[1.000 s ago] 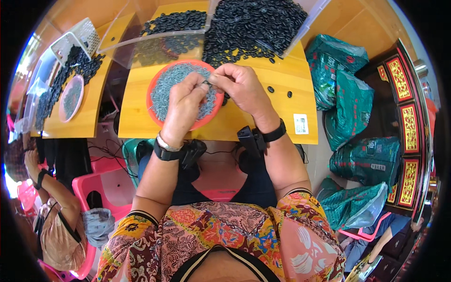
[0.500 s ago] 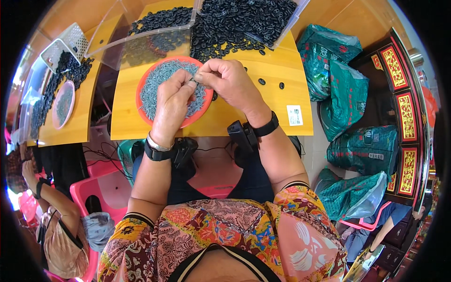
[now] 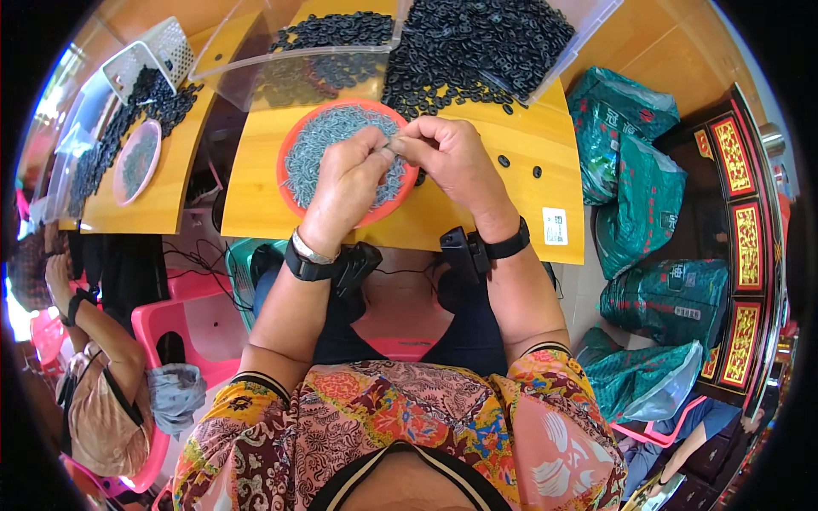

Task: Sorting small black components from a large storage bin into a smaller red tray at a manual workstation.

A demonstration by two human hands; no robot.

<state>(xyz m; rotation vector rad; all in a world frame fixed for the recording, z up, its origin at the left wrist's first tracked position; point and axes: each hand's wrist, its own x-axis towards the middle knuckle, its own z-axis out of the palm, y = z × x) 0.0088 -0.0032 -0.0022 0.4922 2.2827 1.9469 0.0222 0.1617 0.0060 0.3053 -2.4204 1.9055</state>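
Over the right part of an orange-red bowl (image 3: 284, 186), my two hands meet fingertip to fingertip. My left hand (image 3: 348, 180) is closed in a pinch, thumb against the curled forefinger. Thumb and forefinger of my right hand (image 3: 457, 162) are pinched together too, touching the left fingertips. Whatever lies between them is too small and covered to make out. Slim grey screw-like pieces (image 3: 317, 146) fill the bowl. Beyond it, a heap of small black oval pieces with holes (image 3: 481, 51) spreads on the yellow table (image 3: 503, 226).
Clear plastic bins (image 3: 230, 77) stand at the table's far side. Two loose black ovals (image 3: 504, 160) and a white label (image 3: 555, 226) lie to the right. Green bags (image 3: 641, 196) stand beside the table. Another person (image 3: 106, 375) sits at left, near a second table with a pink bowl (image 3: 138, 162).
The whole view has shifted, so the table and hands appear farther right and slightly lower. My hands stay pinched together over the bowl.
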